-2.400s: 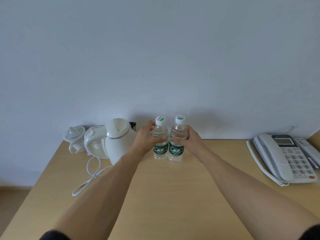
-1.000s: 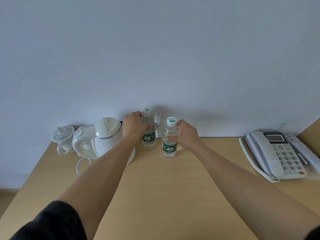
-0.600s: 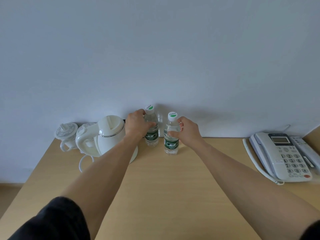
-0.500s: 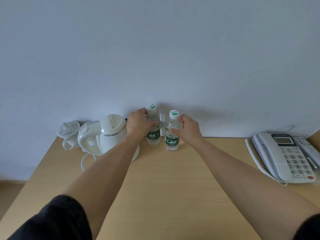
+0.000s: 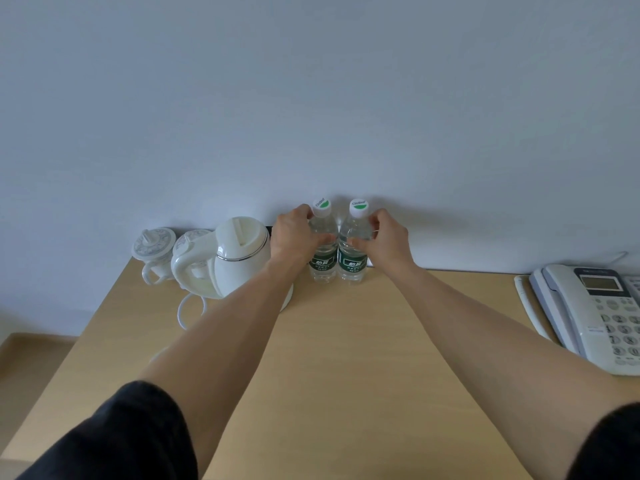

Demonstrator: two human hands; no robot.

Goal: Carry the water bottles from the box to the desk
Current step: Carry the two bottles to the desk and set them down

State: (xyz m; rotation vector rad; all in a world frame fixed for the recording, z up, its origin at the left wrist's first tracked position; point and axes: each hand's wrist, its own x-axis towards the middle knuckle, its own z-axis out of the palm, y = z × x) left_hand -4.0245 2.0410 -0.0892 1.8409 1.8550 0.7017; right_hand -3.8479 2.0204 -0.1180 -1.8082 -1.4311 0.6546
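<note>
both bottles stand on the desk point(image 5: 346, 358) by the wall. left hand point(image 5: 294, 237) curls around the left bottle point(image 5: 323, 258), right hand point(image 5: 384, 242) around the right bottle point(image 5: 353, 261), fingers meeting between them, likely to align the pair.

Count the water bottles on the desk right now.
2. The left bottle stands beside the kettle, held by the left hand; the right bottle touches it, held by the right hand.

We see two clear bottles with white caps and green labels standing upright on the tan desk point(image 5: 346, 358) by the wall, the left bottle point(image 5: 323, 258) and right bottle point(image 5: 353, 259) side by side, touching or nearly so.
</note>
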